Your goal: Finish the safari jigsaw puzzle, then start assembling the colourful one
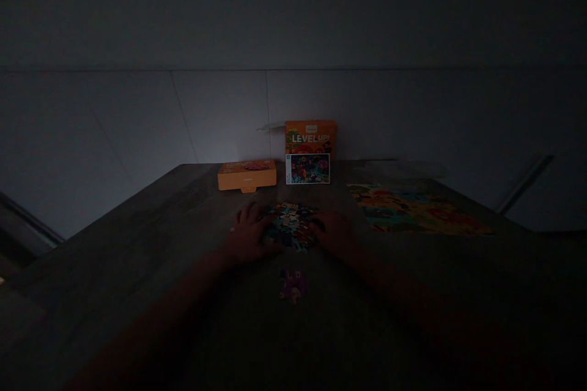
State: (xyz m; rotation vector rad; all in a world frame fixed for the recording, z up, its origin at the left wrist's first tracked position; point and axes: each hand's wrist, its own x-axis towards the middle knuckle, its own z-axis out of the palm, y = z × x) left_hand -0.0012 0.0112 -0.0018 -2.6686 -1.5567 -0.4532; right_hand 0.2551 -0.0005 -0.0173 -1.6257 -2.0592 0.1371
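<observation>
A heap of loose jigsaw puzzle pieces lies on the dark table between my hands. My left hand rests at the heap's left side, fingers spread, a ring on one finger. At the right side, my right hand curves round the edge of the heap with its fingers apart; dim light blurs its fingertips. Nearer to me, a small cluster of purple puzzle pieces lies apart from the heap. Whether those pieces are joined is hard to make out.
Against the pale wall stands an orange puzzle box, with a picture card before it. Left of them lies an orange box with a front tab. A colourful flat sheet and clear plastic lie at right.
</observation>
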